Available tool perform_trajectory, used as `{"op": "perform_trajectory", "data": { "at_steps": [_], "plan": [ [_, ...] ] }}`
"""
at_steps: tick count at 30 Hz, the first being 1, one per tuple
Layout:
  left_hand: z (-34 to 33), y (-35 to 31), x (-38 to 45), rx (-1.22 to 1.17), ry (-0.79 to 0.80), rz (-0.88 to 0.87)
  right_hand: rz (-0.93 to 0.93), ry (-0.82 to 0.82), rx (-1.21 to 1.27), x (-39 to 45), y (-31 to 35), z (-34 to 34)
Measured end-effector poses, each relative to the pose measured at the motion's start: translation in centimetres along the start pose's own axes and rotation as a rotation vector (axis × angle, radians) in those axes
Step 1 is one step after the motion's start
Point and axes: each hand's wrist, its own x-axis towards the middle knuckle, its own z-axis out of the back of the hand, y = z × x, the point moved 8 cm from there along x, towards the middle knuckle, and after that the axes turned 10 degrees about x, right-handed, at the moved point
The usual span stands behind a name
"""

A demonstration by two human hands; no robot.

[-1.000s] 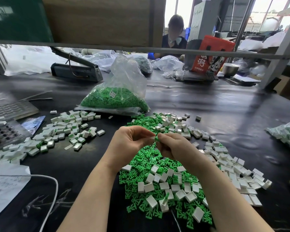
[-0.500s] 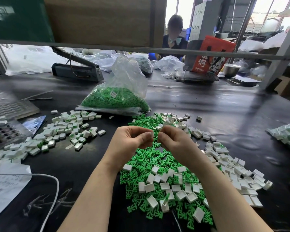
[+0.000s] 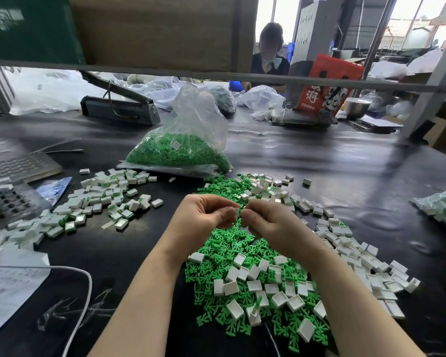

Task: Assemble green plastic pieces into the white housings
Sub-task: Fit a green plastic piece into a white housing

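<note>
While the left hand (image 3: 204, 217) pinches a white housing (image 3: 235, 212), the right hand (image 3: 271, 222) pinches something unseen, fingertips just beside its open end.

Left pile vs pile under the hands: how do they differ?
The left pile is nearly all white housings, many showing green at an edge; the centre pile is loose green pieces with empty white housings on top. The left pile lies flat and scattered; the centre pile is denser and heaped. Both lie on the black table.
</note>
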Motion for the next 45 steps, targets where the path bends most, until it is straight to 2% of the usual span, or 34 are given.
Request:
{"op": "perform_trajectory", "data": {
  "at_steps": [4, 10, 17, 45],
  "plan": [
    [-0.2, 0.3, 0.1, 0.047, 0.042, 0.002, -0.006, 0.037, 0.038, 0.1, -0.3, -0.5],
    [-1.5, 1.7, 0.0, 0.292, 0.203, 0.04, -0.027, 0.07, 0.033, 0.1, -1.0, -0.6],
    [-1.2, 1.2, 0.0, 0.481, 0.198, -0.025, -0.074, 0.138, -0.05, 0.1, -1.3, -1.2],
    [-1.1, 0.2, -0.2, 0.551, 0.177, -0.102, -0.034, 0.142, -0.189, -0.1, -0.5, -1.2]
  ]
}}
